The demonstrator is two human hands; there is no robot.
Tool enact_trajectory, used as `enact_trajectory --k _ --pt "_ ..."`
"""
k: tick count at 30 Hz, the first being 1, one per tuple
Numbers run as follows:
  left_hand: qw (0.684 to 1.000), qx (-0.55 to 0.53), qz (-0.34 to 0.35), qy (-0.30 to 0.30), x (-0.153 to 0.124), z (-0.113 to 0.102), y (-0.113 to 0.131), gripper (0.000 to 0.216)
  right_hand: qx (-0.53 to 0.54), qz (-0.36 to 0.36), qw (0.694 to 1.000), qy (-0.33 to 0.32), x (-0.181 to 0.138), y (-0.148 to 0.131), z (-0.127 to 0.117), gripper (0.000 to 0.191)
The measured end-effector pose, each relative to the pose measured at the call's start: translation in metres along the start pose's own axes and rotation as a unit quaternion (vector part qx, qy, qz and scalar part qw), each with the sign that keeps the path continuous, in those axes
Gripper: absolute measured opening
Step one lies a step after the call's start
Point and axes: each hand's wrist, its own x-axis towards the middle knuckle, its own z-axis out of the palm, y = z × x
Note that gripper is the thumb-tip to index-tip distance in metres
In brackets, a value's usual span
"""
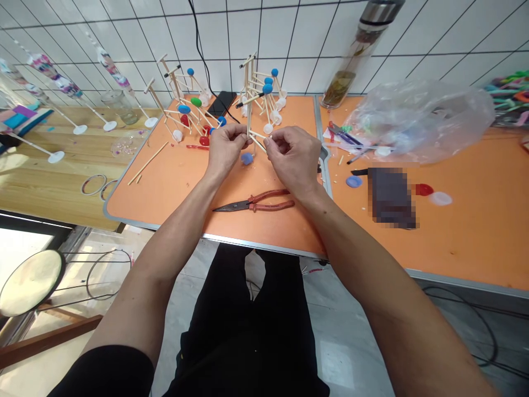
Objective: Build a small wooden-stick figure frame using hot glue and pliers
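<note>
My left hand (225,148) and my right hand (292,154) are raised over the orange table (165,182), both pinched on a small frame of thin wooden sticks (253,135) held between them. A blue cap (247,159) hangs at the bottom of that frame, just below my left fingers. Red-handled long-nose pliers (258,203) lie on the table under my hands. Behind my hands stand two finished stick models with blue, green, red and white caps (185,110) (262,94).
A crumpled clear plastic bag (417,118) lies at the right, with loose caps (433,196) and a dark blurred object (390,196) near it. A tall glass bottle (357,55) leans on the tiled wall. A black phone (222,103) and loose sticks (147,163) lie left.
</note>
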Motion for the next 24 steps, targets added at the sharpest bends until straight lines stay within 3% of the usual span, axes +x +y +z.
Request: enact_trajectory --k 24 --pt "1.000 0.003 0.003 -0.001 0.0014 -0.0008 -0.0014 0.018 -0.011 0.001 1.000 -0.002 -0.0007 0.0014 0.0019 0.015"
